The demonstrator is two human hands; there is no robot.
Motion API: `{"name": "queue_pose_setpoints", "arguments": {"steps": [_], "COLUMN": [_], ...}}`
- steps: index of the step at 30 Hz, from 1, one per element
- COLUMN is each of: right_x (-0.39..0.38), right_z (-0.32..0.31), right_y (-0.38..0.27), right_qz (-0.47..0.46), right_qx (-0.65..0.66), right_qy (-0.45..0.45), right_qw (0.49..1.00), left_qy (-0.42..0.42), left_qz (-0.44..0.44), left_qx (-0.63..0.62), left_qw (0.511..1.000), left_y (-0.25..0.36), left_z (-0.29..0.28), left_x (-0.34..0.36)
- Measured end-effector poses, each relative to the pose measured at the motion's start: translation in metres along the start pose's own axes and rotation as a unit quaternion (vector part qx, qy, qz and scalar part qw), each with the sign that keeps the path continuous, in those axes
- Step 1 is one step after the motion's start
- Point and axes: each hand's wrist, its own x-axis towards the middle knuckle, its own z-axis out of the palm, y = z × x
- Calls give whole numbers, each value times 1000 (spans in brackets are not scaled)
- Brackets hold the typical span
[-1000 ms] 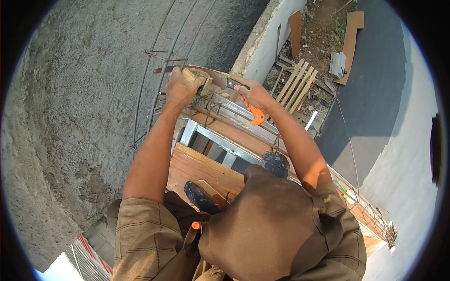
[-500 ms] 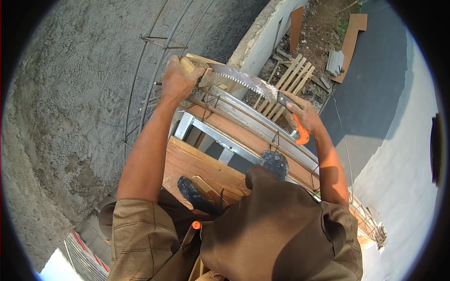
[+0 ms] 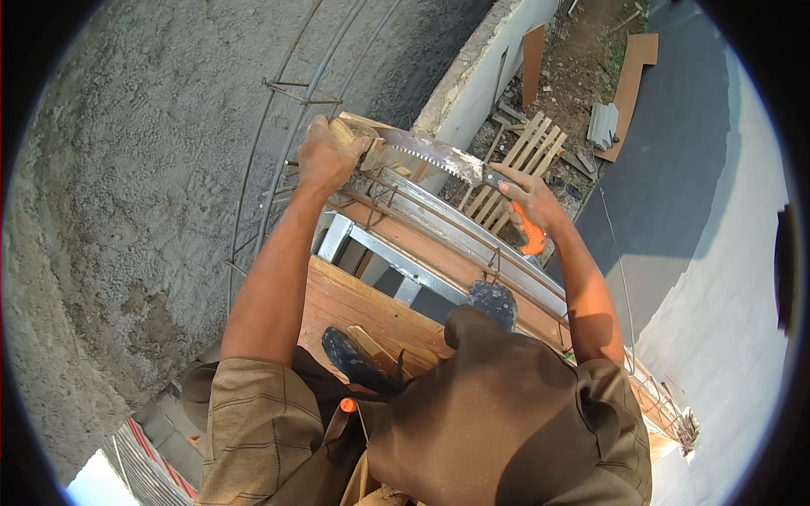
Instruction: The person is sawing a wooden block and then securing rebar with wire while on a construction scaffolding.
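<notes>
The hand saw (image 3: 439, 156) lies across the wooden piece (image 3: 354, 131) at the top of the formwork, its teeth facing down toward me. My right hand (image 3: 527, 198) is closed around the orange handle (image 3: 531, 236); my left hand (image 3: 325, 156) is clamped shut on the wood, steadying it beside the rebar (image 3: 287, 135) and rough concrete wall (image 3: 126, 169). I judge I'm mid-cut. The next stroke calls for a firm hold and a straight pull, with my 2 feet planted on the plank (image 3: 354, 308).
</notes>
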Motion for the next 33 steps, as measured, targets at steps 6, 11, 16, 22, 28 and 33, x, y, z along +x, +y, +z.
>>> {"name": "queue_pose_setpoints", "arguments": {"steps": [6,11,16,22,28,33], "right_x": [14,78,-19,62,31,-25], "right_z": [46,80,-4,85,32,5], "right_y": [-1,-13,4,-8,9,13], "right_qz": [15,-23,35,-20,29,50], "right_qx": [60,68,27,64,51,35], "right_qy": [10,-32,20,3,-22,10], "right_qw": [998,997,999,998,998,998], "left_qy": [-7,-8,0,-7,-26,-11], "left_qz": [-14,-5,1,-1,-12,-11], "left_qx": [15,-3,-9,-1,-23,-5], "left_qw": [1000,1000,1000,1000,999,1000], "left_y": [-2,3,0,-1,6,1], "left_z": [4,-7,1,2,-6,1], "left_x": [0,0,-4,-1,-2,-1]}}
